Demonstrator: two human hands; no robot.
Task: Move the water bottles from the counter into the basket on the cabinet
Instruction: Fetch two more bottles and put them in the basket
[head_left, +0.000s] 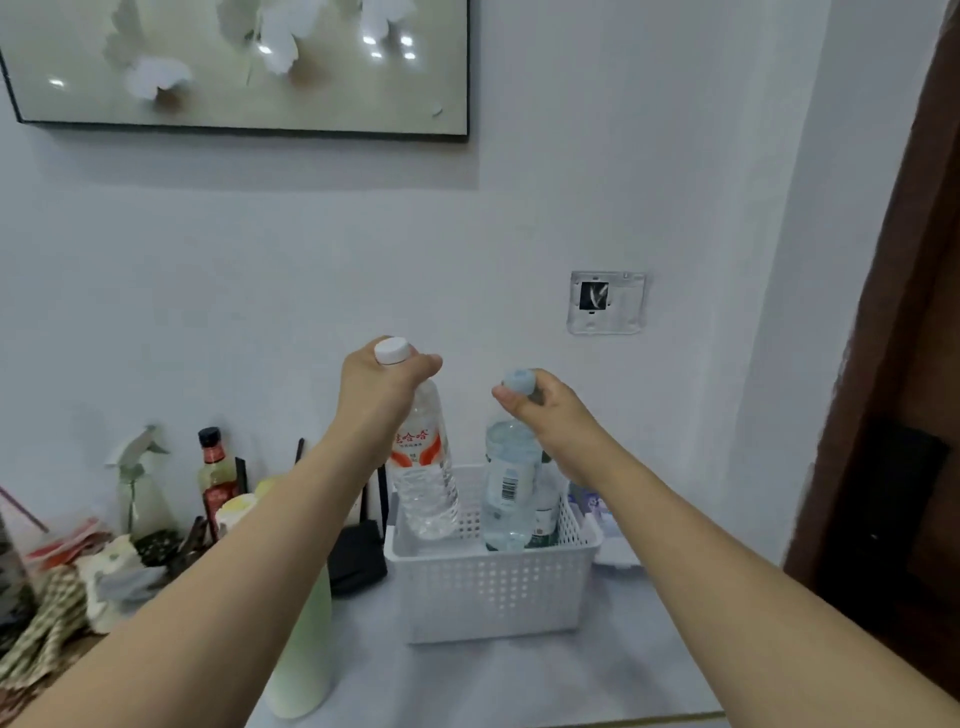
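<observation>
While gripped by both hands (387, 387), bottles (423, 483) near-upright, caps up.

red "哈哈" on left bottle's label (418, 448)

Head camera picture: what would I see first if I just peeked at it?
Two hands in the middle, each holding a water bottle by its top over a white basket. The left hand grips the red-labelled bottle; the right hand grips the blue-capped bottle. A big flower painting hangs upper left.
</observation>
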